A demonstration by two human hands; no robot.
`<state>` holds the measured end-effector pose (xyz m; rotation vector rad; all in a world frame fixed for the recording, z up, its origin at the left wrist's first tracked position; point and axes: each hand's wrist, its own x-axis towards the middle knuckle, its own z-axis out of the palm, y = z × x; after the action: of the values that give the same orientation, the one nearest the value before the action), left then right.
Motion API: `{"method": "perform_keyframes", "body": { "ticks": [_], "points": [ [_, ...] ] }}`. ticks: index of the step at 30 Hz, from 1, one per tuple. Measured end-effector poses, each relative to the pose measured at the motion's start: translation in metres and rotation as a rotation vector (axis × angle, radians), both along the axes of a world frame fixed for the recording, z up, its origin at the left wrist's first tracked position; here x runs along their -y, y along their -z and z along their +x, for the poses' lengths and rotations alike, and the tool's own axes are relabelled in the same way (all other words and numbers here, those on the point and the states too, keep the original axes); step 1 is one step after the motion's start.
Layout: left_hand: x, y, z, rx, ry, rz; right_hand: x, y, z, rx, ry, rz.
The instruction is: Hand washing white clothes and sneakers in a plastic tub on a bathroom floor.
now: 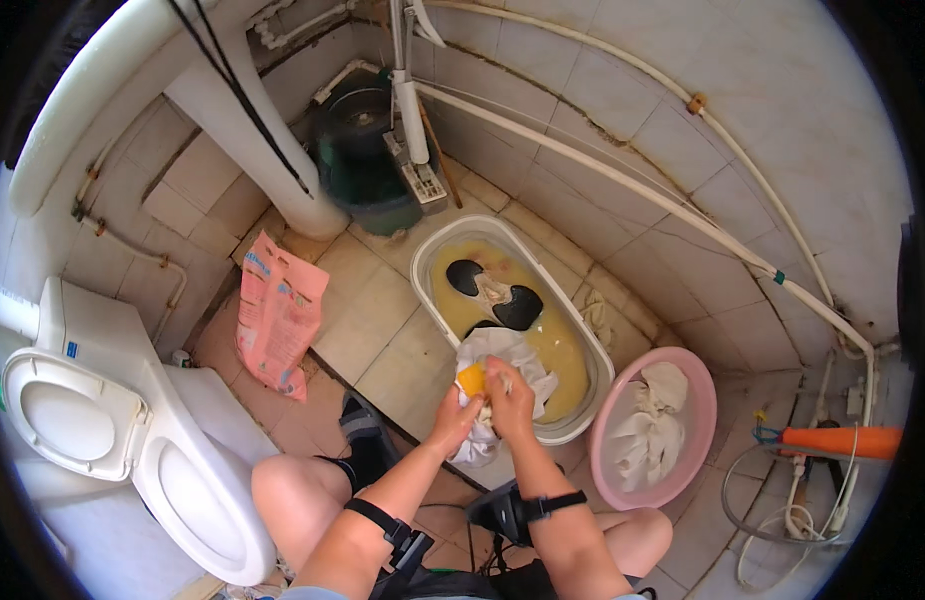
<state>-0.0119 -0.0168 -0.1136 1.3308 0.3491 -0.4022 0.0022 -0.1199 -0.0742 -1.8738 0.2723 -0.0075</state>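
A wet white cloth (pixel 501 349) is bunched in my two hands over the near rim of an oval white tub (pixel 425 294). My left hand (pixel 456 420) grips a wad of it. My right hand (pixel 512 396) is closed on the cloth close beside it. Between the hands shows a yellow block (pixel 471 380), perhaps soap; which hand carries it I cannot tell. Part of the cloth trails into cloudy yellowish water (pixel 566 369). Farther in the tub floats a beige and black item (pixel 494 292), possibly footwear or padding.
To the right stands a pink basin (pixel 599 444) with white cloths (pixel 648 442) in water. A pink printed bag (pixel 278 319) leans at left, near a toilet (pixel 199 510). Behind the tub sits a dark green bucket (pixel 387 219). Pipes (pixel 597 154) run along the tiled wall.
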Motion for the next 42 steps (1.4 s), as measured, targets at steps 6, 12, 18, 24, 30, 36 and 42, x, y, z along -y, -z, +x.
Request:
{"method": "perform_keyframes", "body": {
  "ticks": [6, 12, 18, 24, 30, 36, 42],
  "points": [
    [-0.003, -0.023, 0.009, 0.074, 0.156, 0.16, 0.008, 0.007, 0.023, -0.248, 0.261, 0.329],
    [-0.007, 0.0, -0.001, 0.096, 0.123, 0.141, 0.0, 0.016, 0.004, 0.222, 0.109, -0.093],
    [-0.007, -0.002, 0.005, 0.051, 0.098, 0.093, -0.001, -0.005, 0.016, -0.103, 0.182, -0.093],
    [0.004, -0.019, 0.007, 0.065, 0.245, 0.229, 0.021, 0.027, 0.029, -0.027, 0.164, -0.15],
    [0.004, -0.018, 0.001, -0.036, 0.145, 0.225, 0.008, 0.011, -0.012, 0.17, -0.015, -0.161],
    [0.002, -0.008, 0.008, -0.1, 0.029, -0.044, 0.007, 0.027, 0.004, -0.099, 0.237, 0.264],
    [-0.008, 0.002, 0.003, -0.116, -0.091, -0.116, 0.02, 0.019, 0.016, -0.127, 0.818, 0.816]
  ]
}}
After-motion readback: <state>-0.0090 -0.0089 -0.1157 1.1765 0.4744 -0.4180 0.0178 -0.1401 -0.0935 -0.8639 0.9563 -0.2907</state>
